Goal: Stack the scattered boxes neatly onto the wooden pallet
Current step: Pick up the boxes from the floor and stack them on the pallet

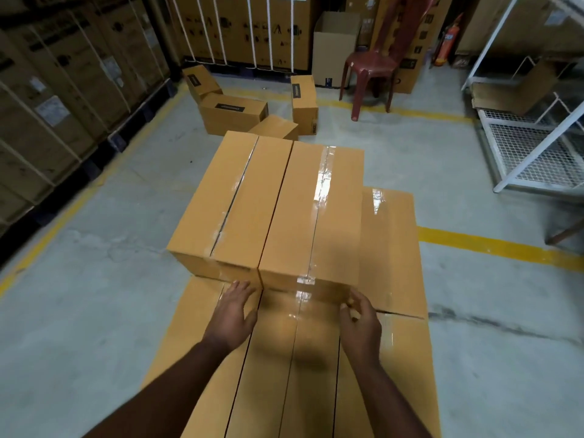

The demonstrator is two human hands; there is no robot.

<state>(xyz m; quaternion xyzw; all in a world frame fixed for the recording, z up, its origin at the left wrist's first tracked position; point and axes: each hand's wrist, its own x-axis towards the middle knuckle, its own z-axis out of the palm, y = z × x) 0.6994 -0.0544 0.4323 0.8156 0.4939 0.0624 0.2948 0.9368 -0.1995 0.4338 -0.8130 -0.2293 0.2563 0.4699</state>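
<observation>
Brown taped cardboard boxes fill the middle of the view in a stack; the pallet under them is hidden. Two long boxes lie side by side on top, the left box (227, 197) and the right box (319, 213). They rest on a lower layer of boxes (284, 358) that reaches toward me. My left hand (232, 314) lies with straight fingers at the near end where the two top boxes meet. My right hand (360, 317) is at the near right corner of the right box, fingers loosely bent, holding nothing. Several scattered boxes (234, 116) lie on the floor beyond the stack.
A red plastic chair (373, 64) and an open tall carton (335, 49) stand at the back. White wire racking (534, 147) is on the right. Strapped stacks of large cartons (63, 90) line the left wall. Yellow floor lines (493, 245) cross the concrete floor.
</observation>
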